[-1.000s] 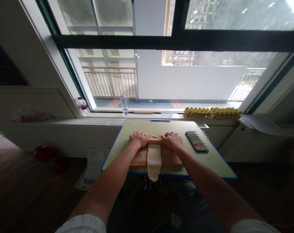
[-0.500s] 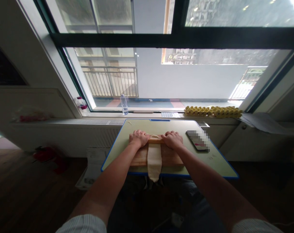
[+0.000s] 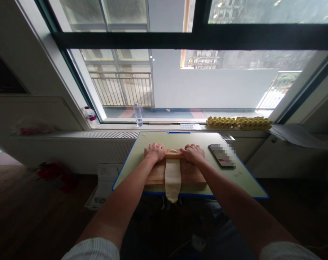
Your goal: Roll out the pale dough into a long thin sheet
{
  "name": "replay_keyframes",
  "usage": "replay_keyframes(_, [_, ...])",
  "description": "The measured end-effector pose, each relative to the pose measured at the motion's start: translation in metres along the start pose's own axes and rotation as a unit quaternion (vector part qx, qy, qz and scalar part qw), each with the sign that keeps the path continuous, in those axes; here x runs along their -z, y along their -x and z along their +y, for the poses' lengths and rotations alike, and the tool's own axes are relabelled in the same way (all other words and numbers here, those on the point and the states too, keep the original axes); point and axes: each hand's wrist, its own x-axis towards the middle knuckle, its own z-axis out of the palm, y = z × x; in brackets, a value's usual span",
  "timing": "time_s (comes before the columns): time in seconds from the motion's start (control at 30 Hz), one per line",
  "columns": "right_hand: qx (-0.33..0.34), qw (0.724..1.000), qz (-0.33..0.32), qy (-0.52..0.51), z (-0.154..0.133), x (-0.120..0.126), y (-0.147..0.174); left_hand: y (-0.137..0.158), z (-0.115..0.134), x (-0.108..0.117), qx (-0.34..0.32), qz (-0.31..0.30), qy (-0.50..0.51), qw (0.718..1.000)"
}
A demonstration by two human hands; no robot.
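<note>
Fingers (image 3: 160, 146) of the left hand (image 3: 154, 153) and right hand (image 3: 193, 154) curl over opposite ends of a wooden rolling pin (image 3: 175, 156), gripping it. Between the hands, a strip of dough (image 3: 173, 177) passes under the rolling pin; its far end shows just beyond, its near end hangs past the front edge of a pale green table (image 3: 234, 180). Beneath the dough lies a wooden board (image 3: 193, 174). Right of the right hand lies a phone (image 3: 220, 156). Beyond, a windowsill (image 3: 120, 126) bears a clear bottle (image 3: 138, 115) and a bumpy yellow object (image 3: 242, 123), under a dark-framed window (image 3: 126, 40).
</note>
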Motion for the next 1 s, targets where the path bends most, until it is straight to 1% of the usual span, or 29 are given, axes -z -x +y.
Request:
replay_keyframes(0.13, [-0.003,0.999,0.031,-0.025,0.001,-0.002,-0.004,-0.004,0.000,-0.001,0.003,-0.005,0.005,1.000])
replay_keyframes(0.77, [-0.016,0.999,0.014,-0.031,-0.001,0.003,-0.010,-0.009,0.000,0.002,0.012,-0.022,0.016,1.000])
replay_keyframes(1.0, [-0.010,0.999,0.019,-0.028,0.000,0.001,-0.013,-0.009,0.000,0.003,0.011,-0.017,0.015,1.000])
